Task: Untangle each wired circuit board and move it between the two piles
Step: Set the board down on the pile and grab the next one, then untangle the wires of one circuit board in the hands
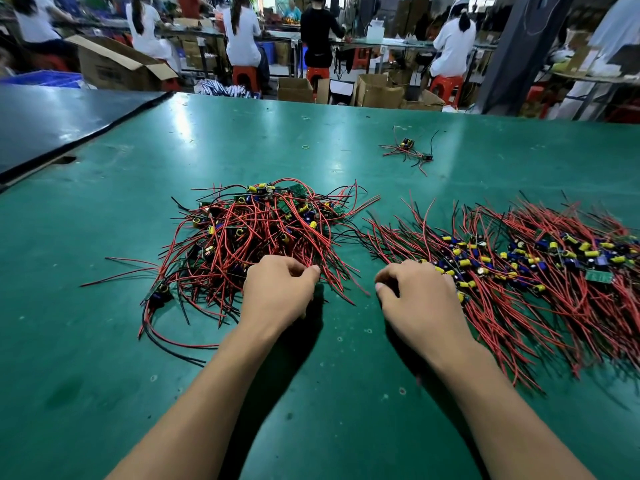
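My left hand (pixel 277 292) curls its grip into the near edge of the tangled heap of red-and-black-wired green circuit boards (pixel 256 226) on the green mat surface (pixel 104 375). My right hand (pixel 415 299) curls on the straightened pile (pixel 536 265) beside it. I cannot tell whether either grip holds a wire.

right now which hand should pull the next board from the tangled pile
Left. The left hand sits at the near edge of the tangled pile, fingertips at its wires; the right hand is by the combed-out pile.

Tangled heap (pixel 256 230) of red-wired boards at left, straightened pile (pixel 519 265) at right
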Action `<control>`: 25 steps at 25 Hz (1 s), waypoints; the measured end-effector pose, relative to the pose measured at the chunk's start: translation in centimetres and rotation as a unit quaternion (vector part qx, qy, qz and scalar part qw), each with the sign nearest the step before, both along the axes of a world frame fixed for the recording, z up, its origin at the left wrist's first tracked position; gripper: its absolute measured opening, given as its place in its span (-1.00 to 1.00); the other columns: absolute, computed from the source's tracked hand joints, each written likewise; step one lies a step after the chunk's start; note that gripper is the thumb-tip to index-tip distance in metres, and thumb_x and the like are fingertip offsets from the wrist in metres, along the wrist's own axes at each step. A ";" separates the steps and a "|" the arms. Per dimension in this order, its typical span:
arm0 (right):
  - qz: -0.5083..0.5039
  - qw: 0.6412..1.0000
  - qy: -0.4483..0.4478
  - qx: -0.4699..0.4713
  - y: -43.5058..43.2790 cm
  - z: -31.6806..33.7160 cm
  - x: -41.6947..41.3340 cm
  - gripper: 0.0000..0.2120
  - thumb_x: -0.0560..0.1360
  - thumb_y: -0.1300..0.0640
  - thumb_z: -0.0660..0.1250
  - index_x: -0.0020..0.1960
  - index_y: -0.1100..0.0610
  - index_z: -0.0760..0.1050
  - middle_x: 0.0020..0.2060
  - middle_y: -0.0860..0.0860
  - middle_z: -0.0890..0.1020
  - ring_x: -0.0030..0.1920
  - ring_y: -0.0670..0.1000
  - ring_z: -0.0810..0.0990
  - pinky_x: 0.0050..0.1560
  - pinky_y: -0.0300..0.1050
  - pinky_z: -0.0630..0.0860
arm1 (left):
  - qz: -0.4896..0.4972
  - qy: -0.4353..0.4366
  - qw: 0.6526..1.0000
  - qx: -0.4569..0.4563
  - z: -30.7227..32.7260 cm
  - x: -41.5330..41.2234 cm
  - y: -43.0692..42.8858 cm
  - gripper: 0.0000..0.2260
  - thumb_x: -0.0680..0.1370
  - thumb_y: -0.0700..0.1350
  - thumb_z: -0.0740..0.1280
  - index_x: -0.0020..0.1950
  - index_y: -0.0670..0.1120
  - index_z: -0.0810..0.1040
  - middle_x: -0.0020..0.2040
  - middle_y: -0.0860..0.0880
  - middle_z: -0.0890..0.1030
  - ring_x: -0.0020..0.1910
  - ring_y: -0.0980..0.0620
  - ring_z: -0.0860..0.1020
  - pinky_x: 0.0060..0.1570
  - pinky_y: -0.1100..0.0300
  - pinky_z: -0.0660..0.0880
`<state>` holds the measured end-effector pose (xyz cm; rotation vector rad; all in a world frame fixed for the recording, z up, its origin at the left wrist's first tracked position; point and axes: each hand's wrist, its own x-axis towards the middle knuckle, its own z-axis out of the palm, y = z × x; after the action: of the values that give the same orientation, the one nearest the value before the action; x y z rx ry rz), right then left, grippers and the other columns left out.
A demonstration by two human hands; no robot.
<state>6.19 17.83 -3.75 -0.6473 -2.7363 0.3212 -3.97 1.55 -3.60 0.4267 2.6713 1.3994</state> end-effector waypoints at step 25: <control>0.177 0.964 0.088 -0.176 -0.3 0.7 -0.1 -0.58 0.50 0.07 0.45 0.35 0.07 0.56 -0.01 -0.06 0.59 -0.01 -0.04 0.56 0.13 -0.05 0.52 | -0.400 -0.428 0.780 0.222 3.1 4.6 -0.6 -0.80 0.50 -0.15 0.37 -0.24 -0.20 0.43 -0.48 -0.04 0.48 -0.68 0.10 0.41 -0.69 0.38 0.23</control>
<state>6.06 17.51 -3.05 -0.1890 -2.6294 0.9165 0.59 0.98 -0.54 0.6430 1.1871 1.3943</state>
